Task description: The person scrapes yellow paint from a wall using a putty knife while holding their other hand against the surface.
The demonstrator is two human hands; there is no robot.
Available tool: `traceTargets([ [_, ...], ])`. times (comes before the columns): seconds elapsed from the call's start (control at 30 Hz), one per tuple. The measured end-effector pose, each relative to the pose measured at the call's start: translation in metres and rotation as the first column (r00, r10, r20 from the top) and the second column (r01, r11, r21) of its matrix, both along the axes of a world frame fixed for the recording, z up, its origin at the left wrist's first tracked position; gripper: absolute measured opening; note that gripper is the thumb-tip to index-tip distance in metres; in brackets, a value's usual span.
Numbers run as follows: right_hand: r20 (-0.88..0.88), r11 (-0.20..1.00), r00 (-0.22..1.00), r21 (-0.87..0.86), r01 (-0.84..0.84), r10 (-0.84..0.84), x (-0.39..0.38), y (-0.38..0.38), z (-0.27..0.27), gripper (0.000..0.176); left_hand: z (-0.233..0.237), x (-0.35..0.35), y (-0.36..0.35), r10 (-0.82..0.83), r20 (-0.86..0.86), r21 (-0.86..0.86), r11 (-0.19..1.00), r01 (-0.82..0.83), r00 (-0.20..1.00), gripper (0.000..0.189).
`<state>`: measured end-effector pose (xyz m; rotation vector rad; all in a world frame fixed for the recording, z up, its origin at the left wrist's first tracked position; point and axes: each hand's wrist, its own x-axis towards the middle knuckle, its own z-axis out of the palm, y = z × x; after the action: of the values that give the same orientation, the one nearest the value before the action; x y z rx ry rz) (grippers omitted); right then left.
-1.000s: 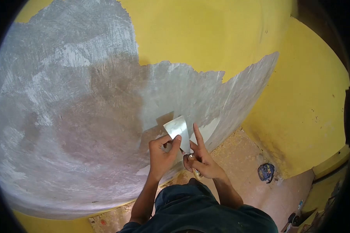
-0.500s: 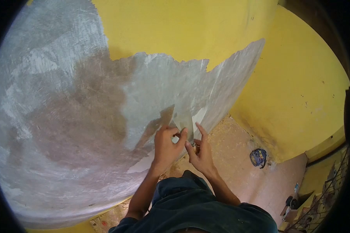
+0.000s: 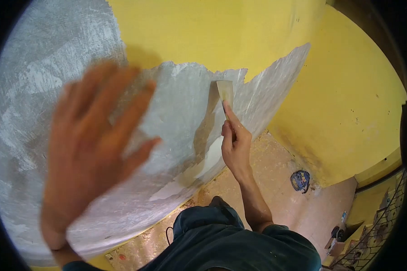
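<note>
Where we stand, the wall (image 3: pixel 176 29) fills most of our view, yellow above and scraped to a grey patch (image 3: pixel 172 104) below, with a ragged border between them. Beside it runs the yellow side wall (image 3: pixel 348 99), stained dark near its foot, and then the dusty floor (image 3: pixel 278 185). Our dark shirt (image 3: pixel 244 248) shows at the bottom, and a blue bundle (image 3: pixel 300 181) lies on the floor near the side wall.

Our left hand (image 3: pixel 88 144) is raised in front of the grey patch, fingers spread and blurred; it holds nothing that we can see, and we cannot tell whether it touches the wall. Our right hand (image 3: pixel 237 151) has a narrow grip closed on the scraper (image 3: pixel 224 90), one finger laid along it towards the blade. The scraper points up over the grey patch, just below the yellow paint; whether its edge touches the wall is unclear.

If we tilt the blade, a corner could gouge the grey surface. Pushed up into the ragged border, it could catch and chip yellow paint. Too much force through that one finger could twist the scraper in our grip, since our left hand does not steady it.
</note>
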<state>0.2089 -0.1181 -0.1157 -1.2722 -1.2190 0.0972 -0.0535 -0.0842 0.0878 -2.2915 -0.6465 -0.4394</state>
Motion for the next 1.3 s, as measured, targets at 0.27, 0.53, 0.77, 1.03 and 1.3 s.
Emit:
traceTargets([
  [0.27, 0.138, 0.987, 0.977, 0.012, 0.161, -0.161, -0.013, 0.014, 0.014, 0.067, 0.076, 0.019, 0.051, 0.059, -0.308, 0.176, 0.984, -0.004, 0.950, 0.129],
  [0.53, 0.155, 0.982, 0.971, -0.011, 0.189, -0.185, -0.012, 0.015, 0.015, 0.069, 0.053, 0.013, 0.057, -0.035, -0.271, 0.042, 0.998, 0.048, 0.962, 0.139],
  [0.77, 0.111, 0.984, 0.978, 0.007, 0.178, -0.178, -0.013, 0.017, 0.014, 0.065, 0.043, 0.017, 0.058, -0.020, -0.268, 0.108, 0.993, 0.051, 0.963, 0.137],
  [1.03, 0.129, 0.973, 0.964, 0.051, 0.227, -0.232, -0.010, 0.023, 0.024, 0.065, 0.037, 0.010, 0.059, 0.005, -0.285, 0.067, 0.998, 0.014, 0.958, 0.133],
  [1.3, 0.105, 0.975, 0.970, 0.006, 0.221, -0.221, -0.005, 0.023, 0.021, 0.064, 0.032, 0.008, 0.058, 0.005, -0.278, 0.067, 0.998, 0.014, 0.961, 0.133],
])
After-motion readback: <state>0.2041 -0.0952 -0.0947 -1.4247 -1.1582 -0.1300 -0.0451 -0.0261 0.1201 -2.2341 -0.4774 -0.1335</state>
